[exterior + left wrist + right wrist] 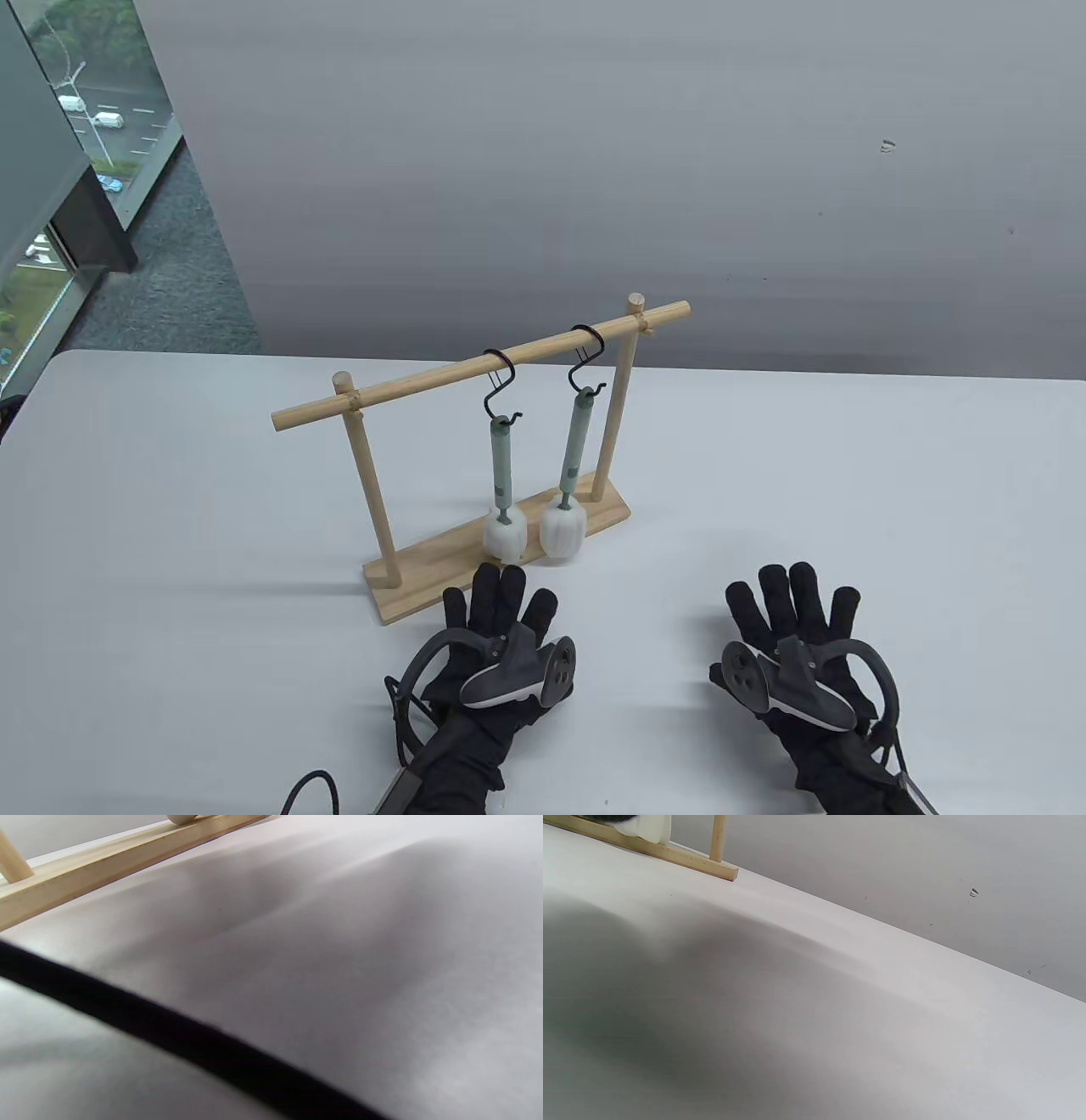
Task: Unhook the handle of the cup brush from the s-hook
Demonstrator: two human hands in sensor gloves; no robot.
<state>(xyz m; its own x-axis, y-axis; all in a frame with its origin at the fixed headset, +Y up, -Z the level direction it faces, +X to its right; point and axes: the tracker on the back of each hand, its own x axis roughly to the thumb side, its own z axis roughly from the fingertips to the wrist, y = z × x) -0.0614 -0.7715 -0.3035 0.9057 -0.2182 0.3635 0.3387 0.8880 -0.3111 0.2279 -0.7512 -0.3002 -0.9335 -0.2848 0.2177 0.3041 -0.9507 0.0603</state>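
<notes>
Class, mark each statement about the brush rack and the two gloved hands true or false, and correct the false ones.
1. Two cup brushes hang from the wooden rack. True: the left brush and the right brush each hang on a black s-hook.
2. The left hand grips a brush handle. False: it lies flat on the table, fingers spread, holding nothing.
3. The right hand rests open on the table. True.
4. One brush lies flat on the rack's base. False: both hang with their white heads down.
5. The right hand is nearer the rack than the left. False: the left is nearer.
</notes>
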